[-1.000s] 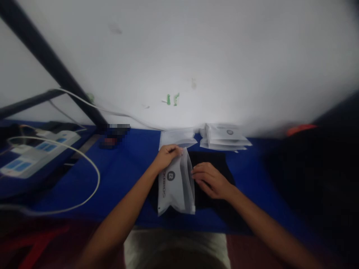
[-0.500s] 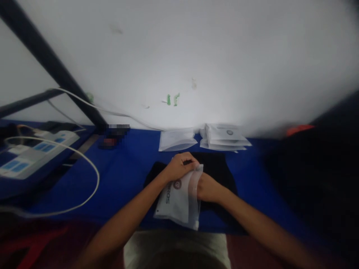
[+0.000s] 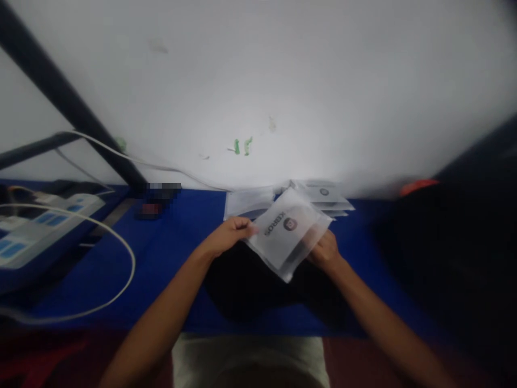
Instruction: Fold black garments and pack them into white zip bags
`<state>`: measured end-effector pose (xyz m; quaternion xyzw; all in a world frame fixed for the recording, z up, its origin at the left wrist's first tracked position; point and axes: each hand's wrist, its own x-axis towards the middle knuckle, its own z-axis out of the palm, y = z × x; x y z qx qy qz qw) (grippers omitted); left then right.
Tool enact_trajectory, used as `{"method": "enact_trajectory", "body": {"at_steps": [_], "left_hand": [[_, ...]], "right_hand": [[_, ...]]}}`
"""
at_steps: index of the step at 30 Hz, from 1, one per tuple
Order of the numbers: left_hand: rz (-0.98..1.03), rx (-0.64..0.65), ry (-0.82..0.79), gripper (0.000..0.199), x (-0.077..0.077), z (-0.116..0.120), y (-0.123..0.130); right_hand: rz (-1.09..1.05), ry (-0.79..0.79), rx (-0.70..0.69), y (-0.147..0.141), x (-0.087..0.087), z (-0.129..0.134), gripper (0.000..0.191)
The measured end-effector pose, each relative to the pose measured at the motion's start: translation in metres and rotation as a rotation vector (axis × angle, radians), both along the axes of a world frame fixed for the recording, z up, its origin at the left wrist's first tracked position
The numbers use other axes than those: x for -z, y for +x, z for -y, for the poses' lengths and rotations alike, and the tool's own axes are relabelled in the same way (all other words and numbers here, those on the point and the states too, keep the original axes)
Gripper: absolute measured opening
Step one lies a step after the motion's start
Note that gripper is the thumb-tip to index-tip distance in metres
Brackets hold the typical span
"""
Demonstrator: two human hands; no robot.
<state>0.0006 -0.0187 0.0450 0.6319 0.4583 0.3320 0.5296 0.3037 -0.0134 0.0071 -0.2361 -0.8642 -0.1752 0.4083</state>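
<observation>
A frosted plastic bag (image 3: 285, 229) with a round logo and dark lettering is held up between my hands, tilted. My left hand (image 3: 232, 234) pinches its left edge between thumb and fingers. At the bag's right, open-looking end is my right hand (image 3: 325, 248), its fingers partly behind or inside the translucent plastic; which of the two I cannot tell. Beneath the bag a black cloth item (image 3: 250, 285) lies on the blue table (image 3: 169, 264).
Similar bags lie by the wall, one flat (image 3: 246, 200) and a stack (image 3: 325, 194) to its right. At the left are a power strip (image 3: 52, 226), a looping white cable (image 3: 131, 258) and a dark frame (image 3: 72, 102). A dark mass fills the right side.
The bag has risen away from me and turned, so its logo faces up more fully. My left hand has moved left to its edge; my right hand has shifted right and slightly forward.
</observation>
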Motion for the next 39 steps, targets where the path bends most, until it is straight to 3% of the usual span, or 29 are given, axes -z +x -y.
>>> {"method": "enact_trajectory", "body": {"at_steps": [4, 6, 9, 12, 15, 18, 22, 26, 30, 33, 39], "left_hand": [[-0.331, -0.261, 0.294, 0.036, -0.010, -0.040, -0.035], [-0.442, -0.326, 0.346, 0.028, -0.017, -0.070, -0.051], [-0.570, -0.421, 0.441, 0.011, -0.022, -0.109, -0.057], [-0.664, -0.481, 0.536, 0.009, -0.010, -0.124, -0.041], [-0.708, -0.436, 0.602, 0.025, 0.010, -0.114, -0.022], [-0.724, -0.247, 0.680, 0.043, 0.023, -0.090, -0.021], [-0.774, 0.142, 0.775, 0.051, 0.016, -0.051, -0.054], [-0.873, 0.276, 0.759, 0.064, 0.010, -0.023, -0.085], [-0.971, 0.263, 0.799, 0.050, 0.021, -0.023, -0.090], [-0.903, 0.189, 0.812, 0.030, 0.028, -0.032, -0.083], [-0.719, -0.188, 0.796, 0.027, 0.018, -0.049, -0.049]], "right_hand": [[0.021, -0.005, -0.246, -0.015, -0.027, 0.019, 0.040], [0.050, -0.070, -0.316, -0.025, -0.035, 0.029, 0.041], [0.096, -0.130, -0.371, -0.035, -0.034, 0.036, 0.040], [0.133, -0.178, -0.383, -0.036, -0.025, 0.033, 0.040], [0.148, -0.238, -0.368, -0.030, -0.019, 0.026, 0.043], [0.151, -0.289, -0.344, -0.024, -0.018, 0.022, 0.044], [0.154, -0.315, -0.329, -0.021, -0.017, 0.021, 0.045], [0.151, -0.303, -0.331, -0.023, -0.015, 0.021, 0.047], [0.170, -0.285, -0.319, -0.025, -0.017, 0.022, 0.050], [0.169, -0.281, -0.308, -0.027, -0.020, 0.023, 0.052], [0.160, -0.298, -0.305, -0.029, -0.020, 0.024, 0.056]]}}
